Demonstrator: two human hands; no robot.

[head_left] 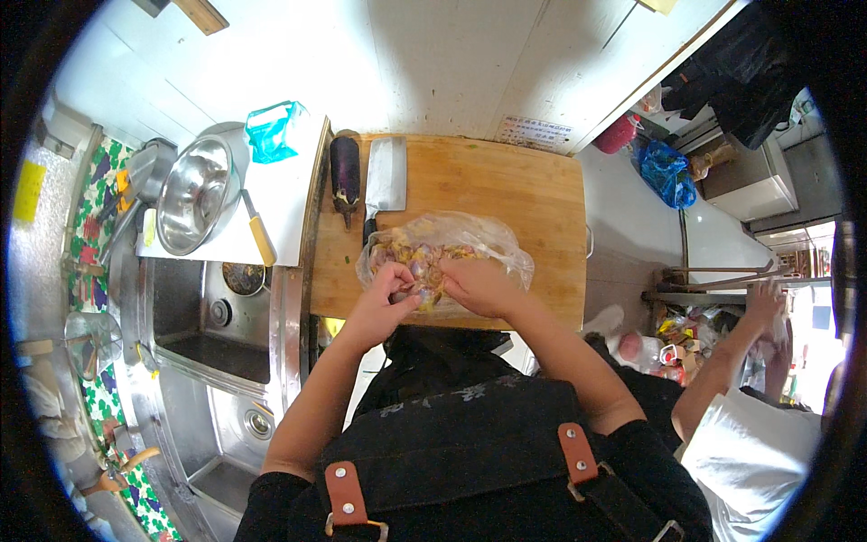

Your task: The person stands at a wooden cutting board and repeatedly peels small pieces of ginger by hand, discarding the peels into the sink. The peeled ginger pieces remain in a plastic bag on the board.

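A clear plastic bag full of yellowish and purplish pieces, perhaps raw meat, lies at the near part of a wooden cutting board. My left hand is at the bag's near left side, thumb and fingers curled in a pinch on the plastic. On its right side my right hand is closed, fingertips at the bag; what exactly they grip is partly hidden. Beyond the bag rest a cleaver with a broad blade and a dark purple eggplant.
To the left are a double steel sink, a metal bowl, a yellow-handled knife and a blue-and-white packet. At right, another person's arm reaches beside shelves and a heap of packages. A blue bag sits farther back.
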